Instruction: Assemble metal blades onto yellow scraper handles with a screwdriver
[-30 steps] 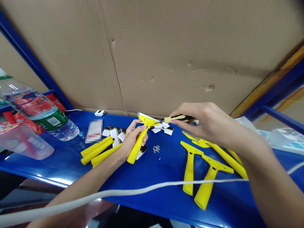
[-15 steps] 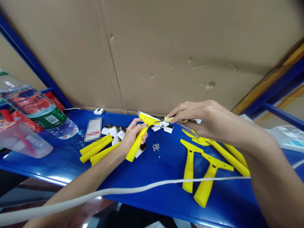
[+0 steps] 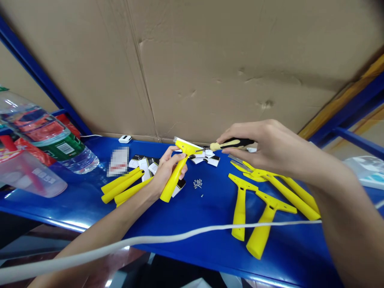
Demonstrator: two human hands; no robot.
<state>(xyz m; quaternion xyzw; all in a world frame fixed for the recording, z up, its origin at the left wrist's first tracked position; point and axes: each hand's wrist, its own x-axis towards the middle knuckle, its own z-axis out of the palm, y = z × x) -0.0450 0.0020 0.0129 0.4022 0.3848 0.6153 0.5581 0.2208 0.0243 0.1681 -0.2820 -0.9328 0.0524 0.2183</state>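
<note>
My left hand [image 3: 168,168] is closed around a yellow T-shaped scraper [image 3: 173,182], its handle slanting down toward me. A pale strip runs along the far edge of the scraper's head. In my right hand [image 3: 255,140] is a screwdriver [image 3: 223,145] with a cream and black handle, gripped between thumb and fingers. Its thin shaft points left, and the tip meets or nearly meets the scraper's head; exact contact is too small to tell. Small screws [image 3: 197,184] lie in a little heap on the blue table [image 3: 192,216], with a single one apart.
Several yellow T-shaped handles [image 3: 240,212] lie at right, and yellow tubes [image 3: 120,186] at left near printed cards [image 3: 212,161]. A water bottle [image 3: 64,146] and a plastic cup [image 3: 39,176] stand at far left. A white cable [image 3: 168,239] crosses the front; cardboard [image 3: 225,72] rises behind.
My right hand has shifted its hold on the screwdriver, uncovering more of its cream and black handle. The scraper stays in my left hand, nearly unmoved.
</note>
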